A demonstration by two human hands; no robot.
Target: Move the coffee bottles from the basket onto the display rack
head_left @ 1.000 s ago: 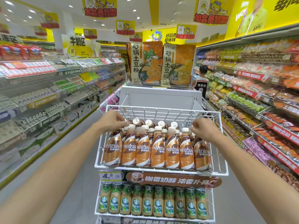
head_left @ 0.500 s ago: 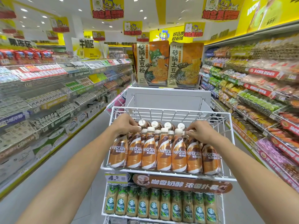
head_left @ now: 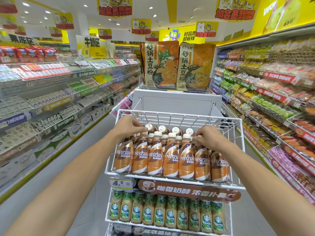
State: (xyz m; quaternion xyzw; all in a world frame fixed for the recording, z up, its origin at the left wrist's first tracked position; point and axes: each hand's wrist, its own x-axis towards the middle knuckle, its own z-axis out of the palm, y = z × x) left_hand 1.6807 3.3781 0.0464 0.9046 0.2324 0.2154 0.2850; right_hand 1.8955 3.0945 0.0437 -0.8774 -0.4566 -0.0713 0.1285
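Observation:
Brown and orange Nescafé coffee bottles stand packed in rows on the top white wire shelf of the display rack. My left hand reaches over the left end, fingertips pinched on the white cap of a back-row bottle. My right hand curls over the cap of a bottle near the right end. The basket is out of view.
Green Starbucks bottles fill the shelf below, under a 4.5 price tag and a brown banner. Two large noodle bags stand on top behind the rack. Stocked shelves line the aisle on the left and right.
My left hand has moved from the front-left bottles back to a rear cap. The right hand has shifted slightly inward along the caps. The view has dropped a little.

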